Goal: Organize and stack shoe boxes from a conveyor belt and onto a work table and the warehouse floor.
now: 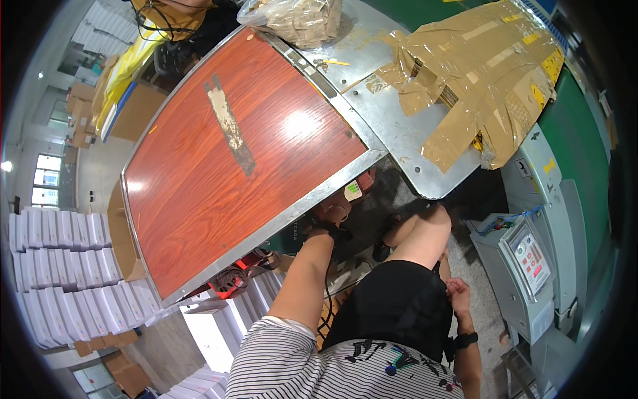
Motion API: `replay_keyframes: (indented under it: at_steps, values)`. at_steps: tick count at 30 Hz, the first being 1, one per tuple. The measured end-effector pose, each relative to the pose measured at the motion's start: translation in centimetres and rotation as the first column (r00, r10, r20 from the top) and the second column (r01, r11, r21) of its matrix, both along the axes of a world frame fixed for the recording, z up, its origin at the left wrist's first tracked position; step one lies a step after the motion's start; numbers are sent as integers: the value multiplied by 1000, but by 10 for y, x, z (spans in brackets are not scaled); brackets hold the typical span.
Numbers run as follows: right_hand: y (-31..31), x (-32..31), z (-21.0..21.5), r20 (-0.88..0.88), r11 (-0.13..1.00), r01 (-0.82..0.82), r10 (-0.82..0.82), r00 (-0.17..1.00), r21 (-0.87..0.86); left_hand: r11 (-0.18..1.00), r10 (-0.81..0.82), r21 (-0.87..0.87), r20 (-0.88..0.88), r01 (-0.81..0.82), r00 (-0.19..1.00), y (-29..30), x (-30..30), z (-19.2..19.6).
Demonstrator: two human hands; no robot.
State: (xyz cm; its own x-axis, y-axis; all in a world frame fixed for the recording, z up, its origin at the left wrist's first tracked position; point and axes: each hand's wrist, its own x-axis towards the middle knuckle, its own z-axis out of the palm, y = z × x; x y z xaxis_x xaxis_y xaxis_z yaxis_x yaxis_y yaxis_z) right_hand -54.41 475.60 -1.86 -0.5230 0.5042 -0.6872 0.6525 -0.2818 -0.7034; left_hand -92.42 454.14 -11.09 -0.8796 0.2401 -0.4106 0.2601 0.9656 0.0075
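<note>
My left arm reaches under the near edge of a wood-grain table (219,193) with a metal rim. My left hand (333,211) is in the shadow below that rim, by a dark green box (290,237) and a small red thing with a pale label (353,191). Its fingers are mostly hidden, so I cannot tell what they touch. A dark band circles that wrist. Beside my thigh, my right hand (458,294) hangs with its fingers curled in and nothing visible in them. A black watch (465,340) is on the right wrist.
A metal plate (442,176) joins the table at the right, covered partly by taped brown cardboard (478,80). A plastic bag of brown material (299,20) lies at the far edge. A grey machine with a panel (528,259) stands right. White boxes (66,266) are stacked left.
</note>
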Motion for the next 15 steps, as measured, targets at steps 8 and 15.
replay_keyframes:
  at_steps: [8, 15]
  values:
    - [5, 7, -6, 25, 1000, 18, -18, 1000, 12, 979, -184, -65, 99, 191, 978, 5, 46, -1]
    - [5, 7, -4, 23, 999, 24, -25, 999, 25, 993, -109, 61, 165, 100, 980, 6, 29, -2]
